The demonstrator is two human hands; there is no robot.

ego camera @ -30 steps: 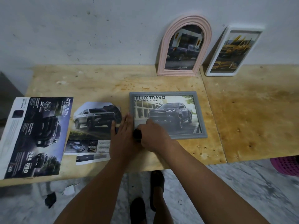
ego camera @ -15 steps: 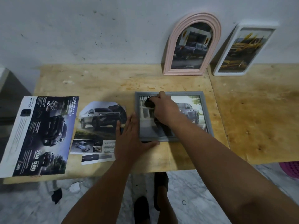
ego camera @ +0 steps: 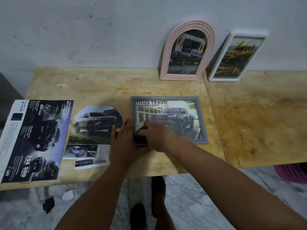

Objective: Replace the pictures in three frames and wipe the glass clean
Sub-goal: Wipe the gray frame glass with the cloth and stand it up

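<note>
wooden table: left hand flat against grey frame edge, right hand gripping cloth.

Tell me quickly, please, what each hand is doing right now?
Left hand: open, fingers straight, resting flat against the grey frame.
Right hand: closed on a dark cloth, on the glass.

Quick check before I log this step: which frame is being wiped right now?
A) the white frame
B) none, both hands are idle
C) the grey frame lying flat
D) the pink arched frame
C: the right hand presses a dark cloth on the grey frame lying flat, while the left hand steadies its left edge.
</note>
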